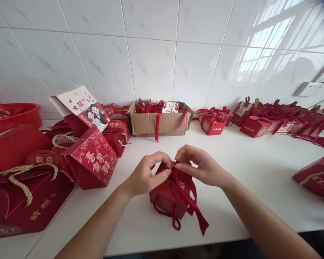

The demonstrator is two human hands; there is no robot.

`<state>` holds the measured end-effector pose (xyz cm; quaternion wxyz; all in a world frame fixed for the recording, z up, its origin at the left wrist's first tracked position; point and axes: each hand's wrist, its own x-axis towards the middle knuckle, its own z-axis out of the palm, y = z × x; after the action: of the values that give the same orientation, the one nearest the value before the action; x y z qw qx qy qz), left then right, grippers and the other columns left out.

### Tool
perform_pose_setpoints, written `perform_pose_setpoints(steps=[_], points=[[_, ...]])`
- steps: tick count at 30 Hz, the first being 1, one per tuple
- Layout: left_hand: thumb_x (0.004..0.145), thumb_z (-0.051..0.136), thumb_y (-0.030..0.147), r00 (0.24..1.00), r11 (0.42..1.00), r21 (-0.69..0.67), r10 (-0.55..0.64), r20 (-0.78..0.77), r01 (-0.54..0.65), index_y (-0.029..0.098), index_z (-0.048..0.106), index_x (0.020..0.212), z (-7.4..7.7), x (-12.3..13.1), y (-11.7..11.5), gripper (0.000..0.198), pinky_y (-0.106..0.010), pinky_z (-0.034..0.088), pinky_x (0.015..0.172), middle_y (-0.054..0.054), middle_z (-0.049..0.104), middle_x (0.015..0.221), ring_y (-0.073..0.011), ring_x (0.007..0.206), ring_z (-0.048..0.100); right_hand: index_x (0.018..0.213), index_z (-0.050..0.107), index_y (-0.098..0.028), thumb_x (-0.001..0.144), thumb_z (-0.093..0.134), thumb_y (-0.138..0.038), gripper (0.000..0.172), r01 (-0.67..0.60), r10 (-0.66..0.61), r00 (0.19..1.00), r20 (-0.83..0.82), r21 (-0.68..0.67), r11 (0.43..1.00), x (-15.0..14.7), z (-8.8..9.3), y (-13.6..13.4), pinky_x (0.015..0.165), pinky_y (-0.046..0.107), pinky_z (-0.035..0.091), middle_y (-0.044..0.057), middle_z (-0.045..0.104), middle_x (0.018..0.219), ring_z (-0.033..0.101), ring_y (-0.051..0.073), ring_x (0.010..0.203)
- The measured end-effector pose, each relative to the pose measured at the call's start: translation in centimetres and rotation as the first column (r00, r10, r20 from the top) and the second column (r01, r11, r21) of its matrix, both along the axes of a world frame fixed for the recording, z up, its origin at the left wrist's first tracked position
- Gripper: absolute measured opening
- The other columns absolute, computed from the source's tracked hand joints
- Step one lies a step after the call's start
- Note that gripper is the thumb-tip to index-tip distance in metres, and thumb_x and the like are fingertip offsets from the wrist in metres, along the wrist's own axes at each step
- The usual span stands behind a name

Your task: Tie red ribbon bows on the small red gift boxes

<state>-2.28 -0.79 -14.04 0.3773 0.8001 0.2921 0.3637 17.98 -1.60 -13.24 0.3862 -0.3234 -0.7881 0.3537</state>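
Observation:
A red gift box [167, 196] stands upright on the white table in front of me, with a twisted red cord handle [175, 217] hanging down its near side. At its top, my left hand [148, 172] pinches a dark red ribbon [187, 198] from the left. My right hand [198, 163] pinches the same ribbon from the right, thumb against fingers. Both hands meet at the ribbon's knot, which the fingertips partly hide. One ribbon tail hangs over the box's right side and reaches down toward the table.
Behind the box, a cardboard carton [159, 124] holds red ribbons and cards against the tiled wall. Larger red boxes with gold rope handles [21, 187] crowd the left, by a red basin [21, 115]. Small red boxes [213, 126] line the back right; another box [317, 178] sits at the right edge.

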Motion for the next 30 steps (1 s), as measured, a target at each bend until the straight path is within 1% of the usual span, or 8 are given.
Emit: perform_pose_setpoints(steps=[3, 6, 9, 16, 19, 23, 25, 30], points=[[0.078, 0.052, 0.018, 1.0, 1.0, 0.0, -0.008, -0.014, 0.008, 0.019, 0.056, 0.074, 0.3, -0.1, -0.1, 0.006, -0.034, 0.046, 0.081, -0.005, 0.062, 0.086, -0.0198, 0.085, 0.057, 0.095, 0.06, -0.021, 0.089, 0.053, -0.026, 0.011, -0.067, 0.067, 0.998, 0.003, 0.099, 0.993, 0.7, -0.4, 0.1, 0.063, 0.027, 0.047, 0.002, 0.059, 0.082, 0.054, 0.012, 0.069], [0.079, 0.05, 0.018, 1.0, 1.0, 0.008, -0.005, 0.002, 0.004, 0.019, 0.055, 0.072, 0.5, -0.2, -0.1, 0.008, -0.034, 0.046, 0.083, -0.005, 0.062, 0.086, -0.02, 0.087, 0.058, 0.1, 0.066, -0.023, 0.092, 0.042, -0.017, 0.025, -0.13, 0.116, 0.991, 0.069, 0.265, 0.955, 1.0, -0.9, 0.3, 0.064, 0.026, 0.048, 0.004, 0.053, 0.085, 0.054, 0.012, 0.073], [0.078, 0.048, 0.018, 0.999, 0.999, 0.01, 0.034, 0.005, -0.034, 0.019, 0.053, 0.069, 0.5, -0.4, 0.1, 0.01, -0.036, 0.045, 0.085, -0.006, 0.063, 0.087, -0.0207, 0.088, 0.058, 0.105, 0.067, -0.026, 0.093, 0.033, -0.013, 0.038, -0.14, 0.102, 0.987, 0.125, 0.341, 0.93, 1.0, -1.5, 0.3, 0.063, 0.027, 0.049, 0.005, 0.047, 0.087, 0.051, 0.012, 0.074], [0.076, 0.047, 0.02, 0.99, 0.99, -0.023, 0.139, -0.037, -0.14, 0.02, 0.048, 0.067, 0.5, -0.8, 0.8, 0.009, -0.038, 0.044, 0.09, -0.006, 0.064, 0.094, -0.0227, 0.095, 0.057, 0.098, 0.072, -0.026, 0.09, 0.034, -0.006, 0.044, -0.145, 0.096, 0.984, 0.149, 0.362, 0.921, 0.6, -1.9, 0.0, 0.066, 0.028, 0.05, 0.005, 0.044, 0.087, 0.048, 0.013, 0.076], [0.077, 0.047, 0.022, 0.991, 0.993, -0.029, 0.111, -0.072, -0.114, 0.02, 0.049, 0.065, 0.6, -0.7, 0.7, 0.012, -0.038, 0.044, 0.091, -0.006, 0.063, 0.099, -0.0234, 0.1, 0.056, 0.096, 0.073, -0.026, 0.089, 0.036, -0.004, 0.043, -0.136, 0.097, 0.988, 0.123, 0.367, 0.92, 0.6, -2.0, 0.1, 0.067, 0.028, 0.05, 0.004, 0.043, 0.087, 0.048, 0.013, 0.076], [0.08, 0.046, 0.025, 0.994, 0.994, -0.09, 0.05, -0.101, -0.059, 0.021, 0.052, 0.068, 0.5, -0.5, 0.5, 0.015, -0.036, 0.045, 0.089, -0.006, 0.058, 0.114, -0.025, 0.111, 0.052, 0.093, 0.074, -0.025, 0.089, 0.037, -0.004, 0.042, -0.113, 0.087, 0.993, 0.085, 0.4, 0.91, 0.5, -2.3, 0.3, 0.068, 0.029, 0.049, 0.004, 0.041, 0.086, 0.047, 0.013, 0.079], [0.082, 0.045, 0.027, 0.994, 0.992, -0.118, 0.025, -0.103, -0.038, 0.021, 0.052, 0.067, 0.4, -0.4, 0.5, 0.017, -0.035, 0.045, 0.089, -0.006, 0.056, 0.118, -0.0248, 0.112, 0.051, 0.092, 0.074, -0.024, 0.088, 0.038, -0.004, 0.041, -0.111, 0.09, 0.993, 0.071, 0.41, 0.905, 0.4, -2.4, 0.4, 0.067, 0.029, 0.049, 0.004, 0.04, 0.086, 0.047, 0.013, 0.078], [0.083, 0.05, 0.032, 0.994, 0.994, -0.104, 0.027, -0.105, -0.038, 0.02, 0.05, 0.061, 0.3, -0.1, 0.5, 0.024, -0.032, 0.047, 0.085, -0.005, 0.058, 0.116, -0.024, 0.109, 0.054, 0.089, 0.074, -0.023, 0.086, 0.038, -0.003, 0.041, -0.107, 0.095, 0.994, 0.051, 0.416, 0.903, 0.3, -2.4, 0.4, 0.065, 0.028, 0.049, 0.003, 0.039, 0.083, 0.045, 0.013, 0.076]])
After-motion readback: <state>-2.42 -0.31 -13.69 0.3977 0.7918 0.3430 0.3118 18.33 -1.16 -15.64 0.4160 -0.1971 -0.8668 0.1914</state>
